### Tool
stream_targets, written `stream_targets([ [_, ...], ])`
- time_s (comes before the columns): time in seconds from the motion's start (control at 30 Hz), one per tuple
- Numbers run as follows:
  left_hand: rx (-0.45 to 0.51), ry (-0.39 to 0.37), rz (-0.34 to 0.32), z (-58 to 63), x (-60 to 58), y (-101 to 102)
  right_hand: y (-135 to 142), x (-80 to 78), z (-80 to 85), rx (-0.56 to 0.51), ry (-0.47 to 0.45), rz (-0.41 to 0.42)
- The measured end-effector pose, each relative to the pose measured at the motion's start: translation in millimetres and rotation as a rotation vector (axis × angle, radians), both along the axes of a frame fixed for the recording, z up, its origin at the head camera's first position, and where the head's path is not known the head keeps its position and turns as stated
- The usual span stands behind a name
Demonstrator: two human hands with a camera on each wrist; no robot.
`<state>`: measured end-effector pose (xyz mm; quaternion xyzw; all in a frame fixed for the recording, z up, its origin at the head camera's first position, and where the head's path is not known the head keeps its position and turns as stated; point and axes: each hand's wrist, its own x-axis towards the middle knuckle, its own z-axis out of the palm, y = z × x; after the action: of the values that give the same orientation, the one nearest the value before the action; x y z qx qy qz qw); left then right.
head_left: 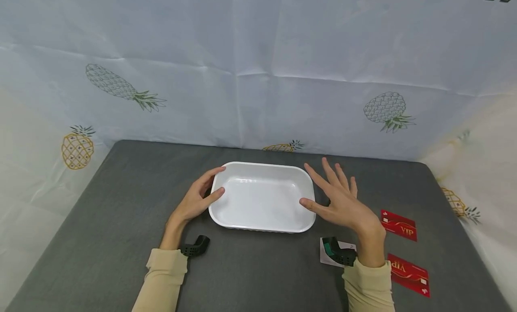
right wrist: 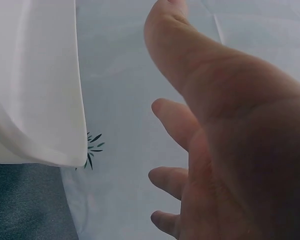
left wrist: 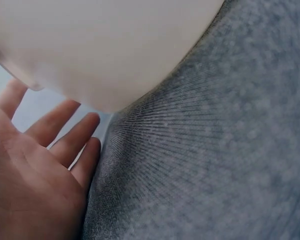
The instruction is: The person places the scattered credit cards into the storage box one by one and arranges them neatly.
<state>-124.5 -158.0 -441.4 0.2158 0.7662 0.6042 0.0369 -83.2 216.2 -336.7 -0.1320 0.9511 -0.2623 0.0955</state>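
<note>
A white rectangular dish [head_left: 262,204] with rounded corners lies on the grey table, and nothing is in it. At its left end is my left hand [head_left: 198,197], thumb over the rim and index finger by the far corner. In the left wrist view the fingers [left wrist: 70,145] are loosely spread beside the dish wall [left wrist: 105,55]; their tips are partly hidden behind it. My right hand [head_left: 339,197] is raised at the right end with fingers spread. A gap separates it from the dish rim [right wrist: 80,100] in the right wrist view.
Two red VIP cards [head_left: 399,225] lie on the table [head_left: 258,276] to the right, the nearer one partly behind the right sleeve. A whitish card [head_left: 325,254] shows below the right wrist camera [head_left: 339,253]. A pineapple-print cloth [head_left: 258,56] hangs behind the table.
</note>
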Motion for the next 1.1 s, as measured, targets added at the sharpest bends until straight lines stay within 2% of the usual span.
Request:
stream_targets([
  [0.33, -0.044, -0.047, 0.017, -1.1, 1.6, 0.4, 10.7, 0.7, -2.9, -0.045, -0.016, 0.032],
  [0.8, -0.027, -0.008, 0.018, -6.6, -0.9, 1.6, 37.8, -0.6, -6.2, -0.137, -0.028, 0.106],
  [0.97, -0.041, -0.013, 0.044, -6.9, -1.8, 0.7, 44.9, -0.1, -11.9, -0.17, -0.024, 0.124],
  [1.1, -0.043, -0.01, 0.059, -6.5, -2.0, -0.8, 52.7, 1.1, -16.9, -0.207, -0.064, 0.115],
])
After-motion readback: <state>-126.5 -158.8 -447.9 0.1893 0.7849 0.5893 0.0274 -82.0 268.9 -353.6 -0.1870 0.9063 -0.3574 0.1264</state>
